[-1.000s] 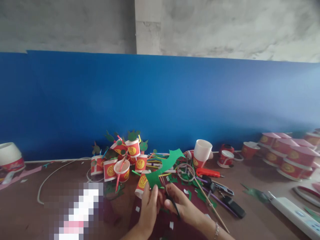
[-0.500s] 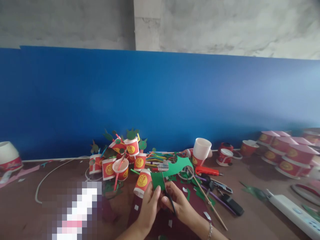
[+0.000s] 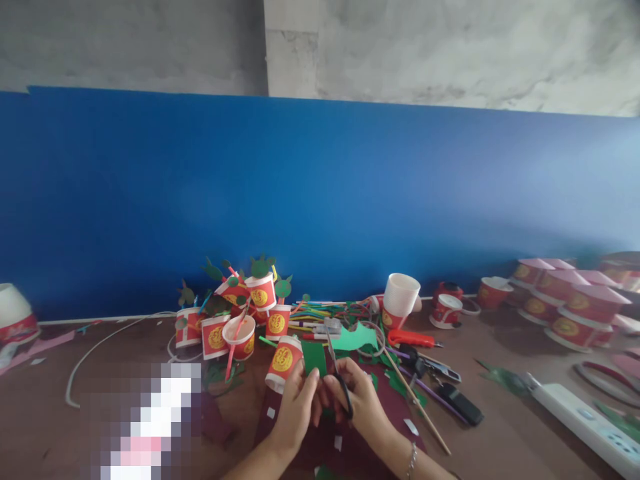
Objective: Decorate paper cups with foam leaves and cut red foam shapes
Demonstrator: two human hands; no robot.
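Note:
Between the thumb and fingers of my left hand (image 3: 299, 401) is a small green paper piece (image 3: 315, 358), held upright. My right hand (image 3: 357, 393) grips a pair of scissors (image 3: 343, 390) by the dark handles, with the blades pointing up and away, just right of the paper. Behind the blades lies a larger green paper scrap (image 3: 356, 338) with a scalloped edge, apart from the held piece. A red and white paper cup (image 3: 284, 363) lies tilted beside my left hand. Under both hands spreads a dark maroon sheet (image 3: 370, 437) with small white and green scraps.
Decorated paper cups (image 3: 239, 337) with straws and green cutouts cluster at the back left. A white cup (image 3: 401, 297), a red-orange cutter (image 3: 414, 339), a wooden stick (image 3: 425, 417) and keys (image 3: 440, 369) lie right. Further right are a power strip (image 3: 583, 417) and pink-topped cups (image 3: 595, 310).
The green paper has been cut in two. The larger scalloped part has dropped behind the scissors, while the smaller piece stays in my left hand. The view has shifted slightly.

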